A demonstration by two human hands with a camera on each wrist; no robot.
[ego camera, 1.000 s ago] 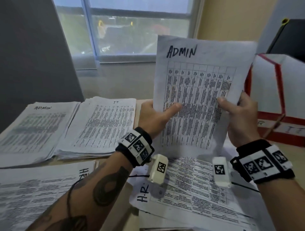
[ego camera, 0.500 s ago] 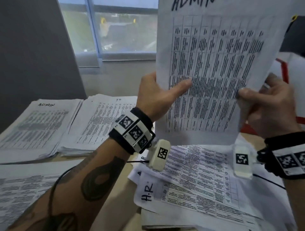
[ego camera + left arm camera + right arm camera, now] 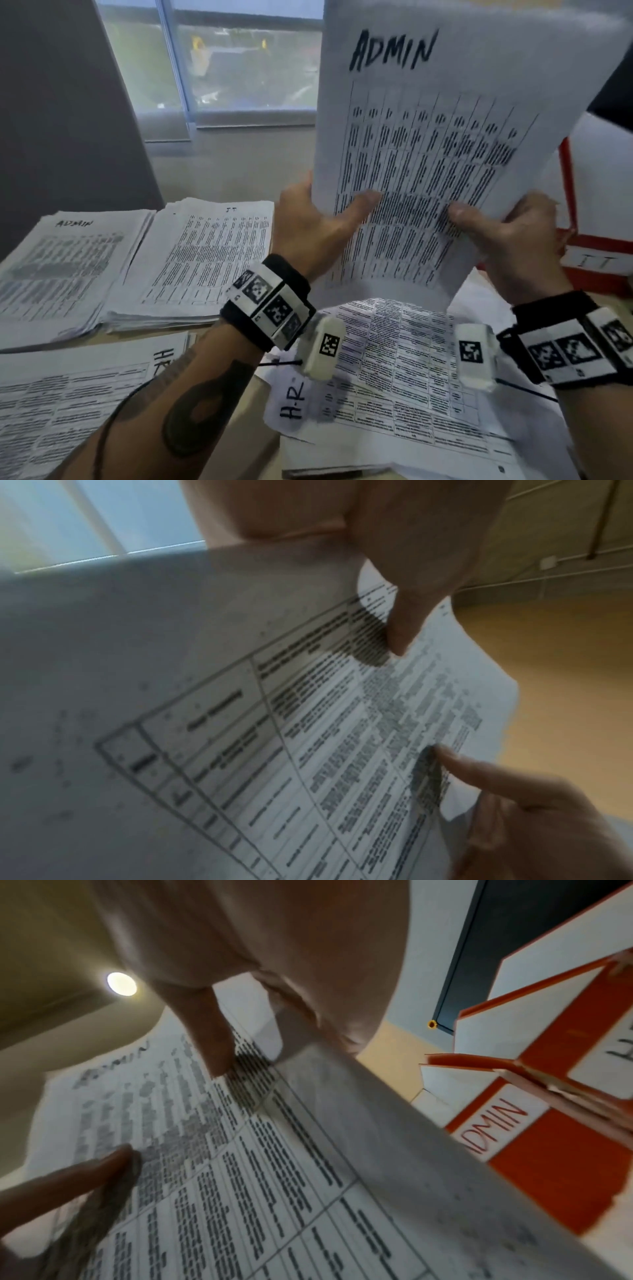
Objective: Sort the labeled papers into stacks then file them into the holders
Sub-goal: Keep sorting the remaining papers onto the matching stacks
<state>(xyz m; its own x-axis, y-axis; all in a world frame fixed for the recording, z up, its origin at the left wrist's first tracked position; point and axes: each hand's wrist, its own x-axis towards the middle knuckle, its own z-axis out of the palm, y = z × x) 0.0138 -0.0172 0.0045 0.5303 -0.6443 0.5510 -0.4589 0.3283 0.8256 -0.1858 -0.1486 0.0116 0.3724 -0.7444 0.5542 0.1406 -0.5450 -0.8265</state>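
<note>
Both hands hold one printed sheet marked ADMIN (image 3: 428, 154) upright over the desk. My left hand (image 3: 322, 222) pinches its left edge, thumb (image 3: 400, 626) on the print. My right hand (image 3: 507, 236) pinches the lower right edge, thumb (image 3: 212, 1042) on the front. Sorted stacks lie at the left: ADMIN stack (image 3: 58, 267), IT stack (image 3: 198, 260), HR stack (image 3: 68, 394). Under my hands lies a loose pile topped by an H.R sheet (image 3: 394, 377). Red and white holders (image 3: 582, 246) stand at the right, one labelled ADMIN (image 3: 534, 1139).
A window (image 3: 239, 61) and a grey panel (image 3: 68, 120) rise behind the desk. Bare wooden desk (image 3: 260, 390) shows between the HR stack and the loose pile. A thin black cable (image 3: 281, 363) runs from the left wrist camera.
The ADMIN sheet rose and came closer to my face, then dropped slightly. Both hands kept their hold on it. The stacks on the desk did not move.
</note>
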